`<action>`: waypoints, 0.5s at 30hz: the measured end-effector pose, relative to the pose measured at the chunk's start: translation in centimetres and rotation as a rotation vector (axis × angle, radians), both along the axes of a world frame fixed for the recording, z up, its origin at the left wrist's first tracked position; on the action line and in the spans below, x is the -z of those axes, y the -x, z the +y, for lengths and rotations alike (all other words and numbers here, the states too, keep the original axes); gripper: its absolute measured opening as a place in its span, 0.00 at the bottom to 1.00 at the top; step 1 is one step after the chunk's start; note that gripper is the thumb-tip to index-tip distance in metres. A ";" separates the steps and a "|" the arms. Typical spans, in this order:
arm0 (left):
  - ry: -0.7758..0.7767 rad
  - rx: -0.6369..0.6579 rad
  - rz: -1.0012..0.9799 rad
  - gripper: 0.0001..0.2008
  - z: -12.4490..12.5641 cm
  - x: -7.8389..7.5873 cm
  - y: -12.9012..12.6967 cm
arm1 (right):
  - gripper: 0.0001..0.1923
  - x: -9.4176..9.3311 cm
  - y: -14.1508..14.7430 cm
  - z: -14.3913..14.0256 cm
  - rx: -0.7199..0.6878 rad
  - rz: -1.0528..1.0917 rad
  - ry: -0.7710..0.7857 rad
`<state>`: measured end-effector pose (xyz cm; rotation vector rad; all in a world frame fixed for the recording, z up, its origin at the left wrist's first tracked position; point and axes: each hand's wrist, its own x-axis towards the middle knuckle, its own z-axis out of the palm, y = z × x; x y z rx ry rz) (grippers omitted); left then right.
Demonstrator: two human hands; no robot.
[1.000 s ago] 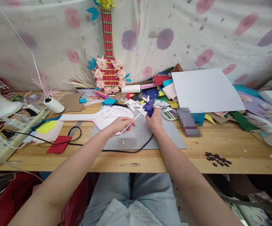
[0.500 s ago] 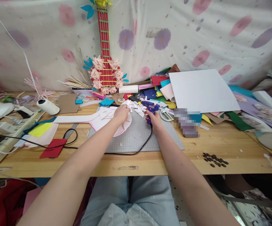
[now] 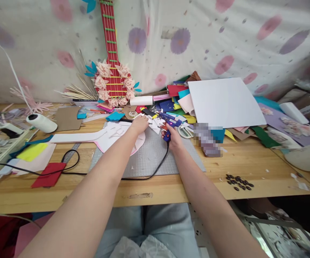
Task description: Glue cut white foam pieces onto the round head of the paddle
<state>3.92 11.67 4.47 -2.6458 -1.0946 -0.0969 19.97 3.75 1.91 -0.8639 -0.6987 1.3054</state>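
My right hand (image 3: 173, 138) is wrapped round the handle of a blue glue gun (image 3: 171, 121), its nozzle pointing up and left and a small red light showing. My left hand (image 3: 140, 124) reaches over a white guitar-shaped cutout (image 3: 109, 138) with a pink edge. Its fingers are bent together at a heap of small white cut pieces (image 3: 155, 125); whatever they pinch is hidden. More thin white pieces lie on the cutout's body. Under the cutout's body is a grey cutting mat (image 3: 141, 166), crossed by the gun's black cord (image 3: 157, 166).
Behind stands a red guitar model (image 3: 114, 80) with pink paper flowers. Coloured felt and a large white board (image 3: 222, 102) fill the back right. Scissors (image 3: 185, 132) lie right of the gun. Dark oval pieces (image 3: 239, 182) sit near the front edge, red felt (image 3: 48, 175) at left.
The whole view has shifted a little, so most things sit further left. The glue gun stays in my right hand. My left hand stays by the white pieces, and those on the cutout look flatter.
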 end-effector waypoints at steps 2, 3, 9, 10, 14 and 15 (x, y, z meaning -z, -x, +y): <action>0.002 0.016 -0.159 0.10 -0.1 -0.2 0.2 | 0.19 -0.1 -0.1 0.0 -0.003 0.009 -0.007; 0.005 0.001 -0.281 0.10 -0.1 -0.3 0.4 | 0.20 -0.2 -0.2 0.0 -0.002 0.018 -0.016; 0.274 -0.226 -1.394 0.08 -2.0 -0.6 2.3 | 0.22 -1.0 -0.6 -0.4 -0.014 0.006 -0.075; 0.406 -0.241 -1.547 0.09 -2.8 -0.4 2.9 | 0.22 -1.1 -0.5 -0.6 -0.029 -0.020 -0.072; 0.817 -0.218 -1.823 0.16 -6.7 0.9 6.0 | 0.21 -1.5 0.5 -1.7 -0.169 -0.173 -0.057; 0.831 -0.209 -1.847 0.17 -7.6 1.3 6.8 | 0.20 -1.6 0.9 -2.0 -0.225 -0.221 -0.057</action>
